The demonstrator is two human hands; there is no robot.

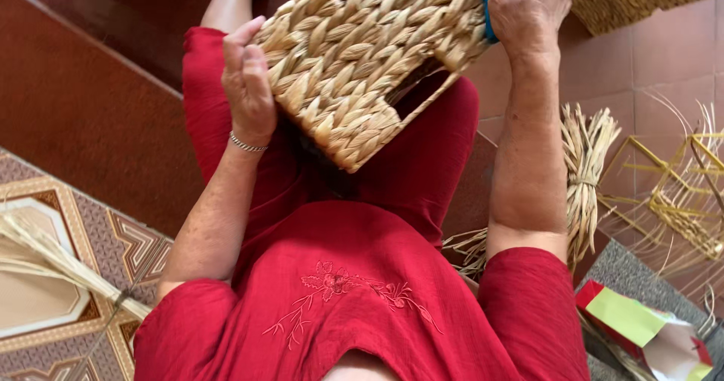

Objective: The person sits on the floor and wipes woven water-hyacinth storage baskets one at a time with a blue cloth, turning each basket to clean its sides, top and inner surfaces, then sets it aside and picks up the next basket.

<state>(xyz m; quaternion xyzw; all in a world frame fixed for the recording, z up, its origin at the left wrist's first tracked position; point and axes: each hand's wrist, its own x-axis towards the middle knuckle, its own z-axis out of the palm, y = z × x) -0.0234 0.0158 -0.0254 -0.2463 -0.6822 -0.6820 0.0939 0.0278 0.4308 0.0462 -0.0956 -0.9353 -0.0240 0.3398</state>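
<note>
Left hand: the left hand is pressing flat against the left side of the woven basket, fingers extended and only loosely curled, bracing rather than gripping.
Right hand: the right hand is closing over the basket's upper right rim, with a strip of blue cloth showing under the fingers; whether it is pinching the cloth cannot be told.
Basket: it is being held tilted above the lap in red clothing, between the 2 hands, its handle slot facing down toward the knees.
Step in hand: the person appears to be turning and checking the finished weave.
Next move: it likely calls for a steady 2-handed hold while rotating.
Right side: a tied straw bundle is lying on the tiled floor.
Further right: a half-woven wire frame is sitting well apart.
</note>
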